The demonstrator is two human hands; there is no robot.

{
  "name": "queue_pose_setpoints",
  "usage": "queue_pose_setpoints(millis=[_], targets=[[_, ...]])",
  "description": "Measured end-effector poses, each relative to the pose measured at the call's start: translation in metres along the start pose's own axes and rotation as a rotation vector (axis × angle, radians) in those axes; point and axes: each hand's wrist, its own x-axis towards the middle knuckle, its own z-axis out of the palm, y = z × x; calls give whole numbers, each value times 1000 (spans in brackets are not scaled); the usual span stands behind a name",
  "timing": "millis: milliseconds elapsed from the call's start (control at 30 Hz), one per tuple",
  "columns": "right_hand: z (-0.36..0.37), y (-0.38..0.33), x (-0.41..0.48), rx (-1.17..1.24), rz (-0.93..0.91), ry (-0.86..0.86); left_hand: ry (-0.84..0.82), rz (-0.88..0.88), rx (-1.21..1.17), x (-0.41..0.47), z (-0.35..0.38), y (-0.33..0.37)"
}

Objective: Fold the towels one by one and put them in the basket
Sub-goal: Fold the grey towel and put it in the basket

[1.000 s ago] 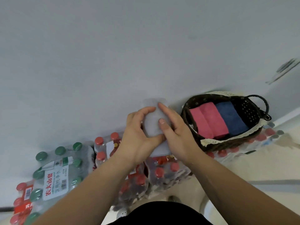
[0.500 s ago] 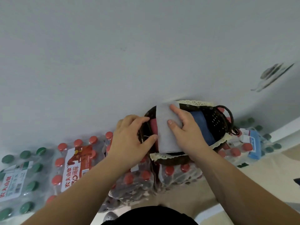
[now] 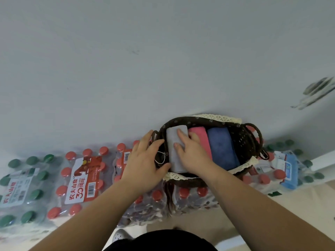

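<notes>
A pale grey wall [image 3: 163, 60] fills the upper half of the view; at its right edge is a dark smear [image 3: 315, 93] too blurred to identify. Along its foot lie shrink-wrapped packs of bottled water: a green-capped pack [image 3: 21, 187] cut off at the left edge, a red-capped pack [image 3: 79, 180] with a red and white label, and further packs partly hidden under the forearms and the basket. The dark woven basket [image 3: 244, 142] rests on top of these packs. It has a cream lace trim [image 3: 217, 117] along its rim and a loop handle [image 3: 257, 134] at its right end, while its left end is partly covered by the left hand. Inside lie three folded towels side by side: a blue towel [image 3: 221, 147] in the middle, a pink towel [image 3: 201, 138] to its left with its near part hidden beneath the right hand, and a grey towel [image 3: 174, 154] against the basket's left wall. The right hand [image 3: 192, 154] lies flat on the grey towel, fingers straight and slightly spread, pressing down on it. The left hand [image 3: 145, 163] hovers over the basket's left rim with fingers spread and relaxed, its thumb touching the near corner of the grey towel. A thin white cord [image 3: 160, 158] loops between this hand and the towel; I cannot tell what it is attached to. At the bottom edge, dark clothing [image 3: 159, 240] and part of a white shoe [image 3: 121, 236] are cut off.
</notes>
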Motion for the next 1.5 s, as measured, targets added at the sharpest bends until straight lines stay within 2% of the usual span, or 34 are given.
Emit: queue_pose_setpoints(millis=[100,133,200,300,400,567,800,1167,1500], targets=[[2,-3,-7,-526,-81,101,-1,5,-6,-1,0,0],[0,-3,-8,-631,-140,110,-1,9,1,-1,-1,0],[-7,-3,-7,-722,-299,60,3,20,28,-2,-2,-2],[-20,6,3,-870,-563,-114,-5,28,56,-2,-3,-3],[-33,14,13,-963,-668,-248,-9,44,85,-1,-3,-5],[-26,18,22,-853,-644,-319,-23,57,91,-1,1,-8],[-11,26,22,-728,-577,-285,-69,72,145,5,1,-6],[-8,29,35,-733,-559,-386,-58,81,95,9,4,-9],[-7,29,33,-733,-529,-364,-52,75,91,7,5,-7]])
